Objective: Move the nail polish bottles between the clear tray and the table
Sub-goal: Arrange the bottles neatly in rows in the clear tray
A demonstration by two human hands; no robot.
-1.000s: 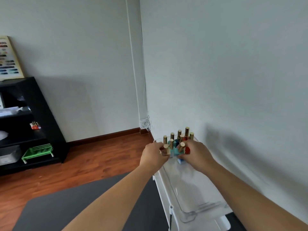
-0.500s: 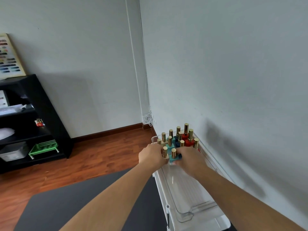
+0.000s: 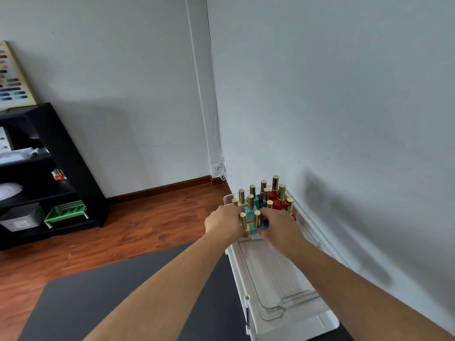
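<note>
Standing against a pale grey wall [image 3: 344,94], a narrow white counter [image 3: 325,323] carries a long clear tray [image 3: 275,308], whose near half lies bare. Gold-capped nail polish bottles [image 3: 264,195] in cream, teal, dark blue and red stand upright, packed together at the tray's far end. Both hands reach in at the near edge of that cluster: the left hand [image 3: 222,221] is curled around a cream bottle [image 3: 243,221], and the right hand [image 3: 279,226] is closed around a teal bottle [image 3: 256,221] just beside it. A dark grey mat [image 3: 98,303] covers the floor left of the counter, with reddish wood flooring [image 3: 147,225] beyond it. A black shelf unit [image 3: 61,153] stands at the far left, holding a green basket [image 3: 66,211] and a grey bin [image 3: 22,216], and a colour chart [image 3: 12,77] leans on top.
</note>
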